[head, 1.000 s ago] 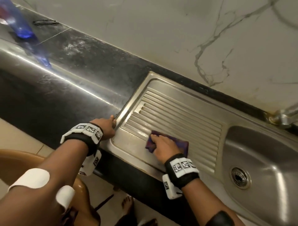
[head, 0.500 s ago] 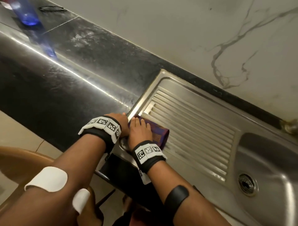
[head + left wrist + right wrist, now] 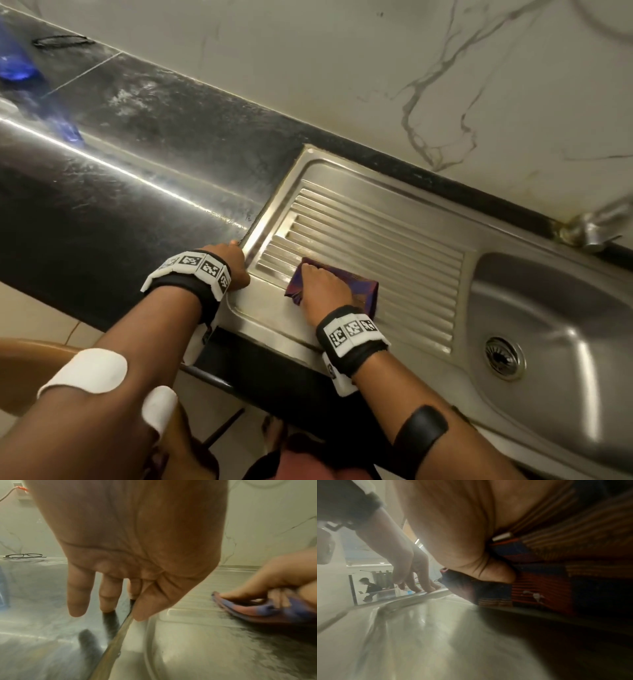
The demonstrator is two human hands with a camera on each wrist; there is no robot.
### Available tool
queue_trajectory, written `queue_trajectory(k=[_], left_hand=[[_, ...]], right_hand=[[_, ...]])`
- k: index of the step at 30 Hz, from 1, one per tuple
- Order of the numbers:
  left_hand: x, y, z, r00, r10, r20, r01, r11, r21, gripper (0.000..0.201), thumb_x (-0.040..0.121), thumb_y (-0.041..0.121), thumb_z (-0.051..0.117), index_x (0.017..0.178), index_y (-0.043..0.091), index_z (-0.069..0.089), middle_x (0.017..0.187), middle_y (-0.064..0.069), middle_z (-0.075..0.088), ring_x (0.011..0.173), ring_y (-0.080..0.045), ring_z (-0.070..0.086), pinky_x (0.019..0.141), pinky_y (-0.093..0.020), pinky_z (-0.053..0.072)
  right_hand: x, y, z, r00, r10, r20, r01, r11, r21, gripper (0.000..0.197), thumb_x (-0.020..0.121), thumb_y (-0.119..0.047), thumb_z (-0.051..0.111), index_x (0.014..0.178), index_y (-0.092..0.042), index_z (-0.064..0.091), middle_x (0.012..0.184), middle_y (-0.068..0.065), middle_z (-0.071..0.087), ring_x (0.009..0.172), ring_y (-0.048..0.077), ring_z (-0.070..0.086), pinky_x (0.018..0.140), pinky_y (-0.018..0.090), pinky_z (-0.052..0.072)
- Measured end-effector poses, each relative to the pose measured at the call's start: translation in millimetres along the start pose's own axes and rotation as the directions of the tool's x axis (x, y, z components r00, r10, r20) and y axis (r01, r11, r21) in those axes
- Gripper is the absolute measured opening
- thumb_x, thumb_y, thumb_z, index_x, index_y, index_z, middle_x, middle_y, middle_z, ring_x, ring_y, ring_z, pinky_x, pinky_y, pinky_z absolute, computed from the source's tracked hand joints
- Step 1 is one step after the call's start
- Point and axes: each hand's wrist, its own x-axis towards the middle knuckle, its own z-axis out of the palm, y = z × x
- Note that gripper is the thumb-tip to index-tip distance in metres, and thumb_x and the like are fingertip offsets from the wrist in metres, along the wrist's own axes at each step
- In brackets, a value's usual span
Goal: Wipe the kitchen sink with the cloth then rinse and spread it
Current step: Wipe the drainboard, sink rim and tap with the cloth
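Observation:
A folded cloth striped purple and red lies on the ribbed drainboard of the steel kitchen sink, near its front left corner. My right hand lies flat on top of the cloth and presses it down. In the left wrist view the right hand has its fingers stretched over the cloth. My left hand rests at the sink's left rim. Its fingers are straight in the left wrist view: the left hand touches the black counter and its thumb lies on the rim. It holds nothing.
The black counter runs left, with a pair of glasses and a blue bottle at its far end. The tap stands behind the basin and the drain sits in its floor. A brown plastic seat is below left.
The right hand slid the cloth left to the sink's rim beside the left hand, then back right along the drainboard. The left hand stayed at the rim.

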Motion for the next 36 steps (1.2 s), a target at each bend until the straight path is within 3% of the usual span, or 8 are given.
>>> queue_trajectory(k=[4, 8, 13, 19, 24, 27, 32, 36], left_hand=[[-1, 10, -9, 1.0, 0.013, -0.02, -0.012, 0.996, 0.085, 0.044, 0.085, 0.03, 0.055, 0.123, 0.008, 0.055, 0.118, -0.011, 0.062, 0.102, -0.029, 0.062, 0.077, -0.03, 0.047], [0, 17, -12, 0.999, 0.044, -0.018, -0.04, 0.985, 0.169, 0.039, 0.084, 0.032, 0.056, 0.115, 0.009, 0.061, 0.11, -0.009, 0.064, 0.092, -0.026, 0.062, 0.078, -0.03, 0.051], [-2, 18, -9, 0.997, 0.072, -0.025, -0.065, 0.978, 0.198, 0.031, 0.083, 0.032, 0.057, 0.102, 0.009, 0.064, 0.089, -0.005, 0.061, 0.079, -0.022, 0.062, 0.072, -0.029, 0.053], [-6, 13, -7, 0.996, 0.091, -0.019, -0.087, 0.984, 0.156, 0.037, 0.082, 0.031, 0.058, 0.112, 0.01, 0.06, 0.094, -0.005, 0.064, 0.08, -0.022, 0.063, 0.069, -0.028, 0.05], [-7, 15, -8, 0.995, 0.098, -0.034, -0.09, 0.98, 0.178, 0.032, 0.085, 0.031, 0.056, 0.107, 0.009, 0.062, 0.089, -0.003, 0.06, 0.08, -0.021, 0.062, 0.073, -0.029, 0.053], [-5, 16, -9, 0.99, 0.11, -0.087, -0.088, 0.971, 0.224, 0.03, 0.084, 0.029, 0.057, 0.107, 0.01, 0.063, 0.097, -0.005, 0.063, 0.09, -0.024, 0.064, 0.081, -0.033, 0.054], [13, 13, -8, 0.955, 0.18, -0.235, -0.133, 0.97, 0.203, 0.025, 0.088, 0.025, 0.055, 0.108, 0.012, 0.062, 0.109, -0.006, 0.063, 0.098, -0.03, 0.064, 0.081, -0.039, 0.054], [32, 8, 1, 0.963, 0.244, -0.114, -0.229, 0.965, 0.131, 0.052, 0.09, 0.019, 0.056, 0.137, 0.008, 0.035, 0.148, -0.01, 0.03, 0.125, -0.034, 0.047, 0.102, -0.043, 0.044]], right_hand=[[-39, 53, -5, 0.995, 0.101, 0.015, -0.101, 0.995, 0.016, 0.046, 0.09, -0.016, 0.052, 0.135, -0.014, 0.043, 0.135, 0.005, 0.053, 0.123, 0.024, 0.051, 0.098, 0.035, 0.042], [-80, 102, -13, 0.979, 0.205, 0.012, -0.206, 0.978, 0.035, 0.054, 0.095, -0.014, 0.044, 0.147, -0.016, 0.032, 0.15, 0.002, 0.039, 0.136, 0.02, 0.037, 0.109, 0.029, 0.029], [-115, 155, -14, 0.917, 0.398, 0.0, -0.397, 0.916, 0.055, 0.056, 0.09, -0.01, 0.042, 0.145, -0.023, 0.038, 0.147, 0.001, 0.045, 0.133, 0.021, 0.043, 0.106, 0.028, 0.033], [-139, 180, -16, 0.831, 0.556, -0.024, -0.552, 0.829, 0.091, 0.056, 0.091, -0.011, 0.042, 0.145, -0.022, 0.038, 0.14, 0.013, 0.051, 0.123, 0.032, 0.051, 0.098, 0.036, 0.041], [-136, 188, -17, 0.801, 0.598, -0.034, -0.584, 0.792, 0.178, 0.062, 0.088, -0.006, 0.045, 0.145, -0.028, 0.038, 0.131, 0.02, 0.057, 0.116, 0.038, 0.055, 0.093, 0.038, 0.043], [-128, 189, -20, 0.81, 0.585, -0.043, -0.567, 0.8, 0.195, 0.06, 0.087, -0.01, 0.05, 0.143, -0.031, 0.041, 0.133, 0.016, 0.057, 0.118, 0.036, 0.055, 0.094, 0.037, 0.045], [-113, 176, -30, 0.857, 0.515, -0.02, -0.511, 0.854, 0.098, 0.058, 0.089, -0.007, 0.049, 0.144, -0.024, 0.041, 0.144, 0.01, 0.048, 0.129, 0.03, 0.047, 0.103, 0.034, 0.038], [-89, 150, -35, 0.916, 0.4, 0.023, -0.4, 0.916, 0.031, 0.06, 0.089, -0.005, 0.043, 0.146, -0.023, 0.037, 0.149, 0.006, 0.042, 0.135, 0.024, 0.04, 0.107, 0.025, 0.029]])
